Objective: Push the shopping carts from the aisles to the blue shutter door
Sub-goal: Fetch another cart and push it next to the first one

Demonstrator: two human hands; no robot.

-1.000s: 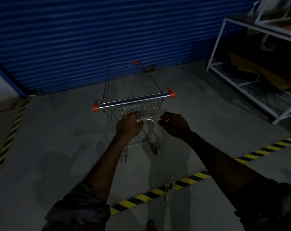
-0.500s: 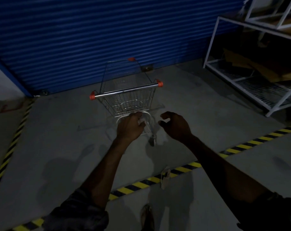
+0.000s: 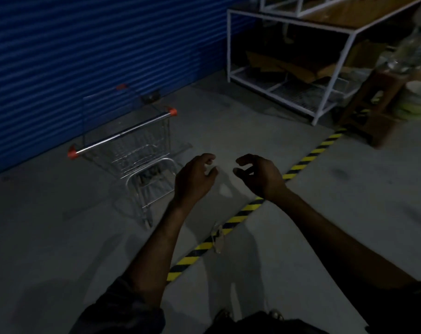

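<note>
Head view: a dim look down past two bare forearms at a grey concrete floor.
Cart: a small silver wire shopping cart with a chrome handle bar capped in orange stands on the floor, close in front of the ribbed blue shutter door. I cannot tell whether its far end touches the door.
Left side: the left grip hangs in the air to the right of the cart, clear of the handle bar, with its fingers loosely curled and spread and nothing in them.
Right side: the right grip is level with the left and near it, also loosely curled and holding nothing.
Floor marking: a yellow-and-black striped tape line runs diagonally under the forearms.
Right of door: a white metal-frame rack holds flattened brown cardboard.
Beside rack: a brown wooden stool.
</note>
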